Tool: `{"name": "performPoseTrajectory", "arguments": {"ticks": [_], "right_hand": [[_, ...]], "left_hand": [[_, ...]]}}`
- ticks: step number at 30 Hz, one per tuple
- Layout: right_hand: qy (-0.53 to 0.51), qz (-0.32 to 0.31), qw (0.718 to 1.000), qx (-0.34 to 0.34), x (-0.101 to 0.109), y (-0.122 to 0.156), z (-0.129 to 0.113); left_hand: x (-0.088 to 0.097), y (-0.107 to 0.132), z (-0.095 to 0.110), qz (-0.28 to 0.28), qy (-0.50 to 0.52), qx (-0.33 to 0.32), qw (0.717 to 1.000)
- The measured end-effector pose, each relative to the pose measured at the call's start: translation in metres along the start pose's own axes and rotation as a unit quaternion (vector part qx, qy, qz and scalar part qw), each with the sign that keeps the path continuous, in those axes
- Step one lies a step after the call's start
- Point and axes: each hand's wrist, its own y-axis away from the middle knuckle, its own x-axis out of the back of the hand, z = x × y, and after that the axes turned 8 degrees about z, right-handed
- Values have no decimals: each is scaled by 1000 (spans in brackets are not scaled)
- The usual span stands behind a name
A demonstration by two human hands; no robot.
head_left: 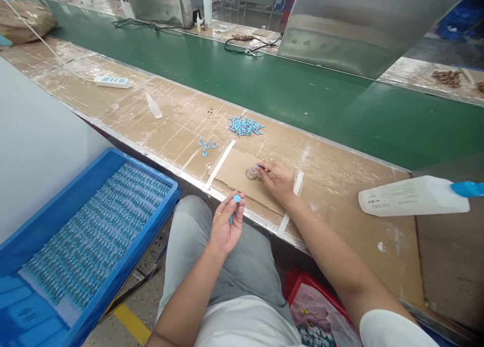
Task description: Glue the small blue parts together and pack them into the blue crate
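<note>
My left hand (226, 222) is raised over my lap, fingers pinched on a small blue plastic part (237, 198) with a round cap. My right hand (278, 179) rests on a cardboard sheet (234, 173) taped to the bench, fingers closed on a thin blue piece whose tip touches a small clear round dish (251, 173). A pile of small blue parts (245, 125) lies further back on the bench. Several blue capped parts (206, 146) stand upright to the left of the cardboard.
A blue tray (86, 236) with rows of blue parts sits at my left. A white squeeze bottle with a blue cap (414, 196) lies on the bench at right. A small clear bottle (154, 107) and a power strip (112, 82) lie further left. A green conveyor belt (302, 95) runs behind.
</note>
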Motion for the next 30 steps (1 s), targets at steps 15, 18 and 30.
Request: {"name": "performPoseTrajectory", "arguments": {"ticks": [15,18,30], "right_hand": [[1,38,998,-55,1,1,-6],[-16,43,996,-76,1,-1,-8],[-207,73,957,-188,32,32,-96]], "left_hand": [[-4,-4,-2,10,-5,-18,1000],[-8,-7,-4,6,-4,-14,1000],[-22,11,-5,-22,-50,-43,998]]}}
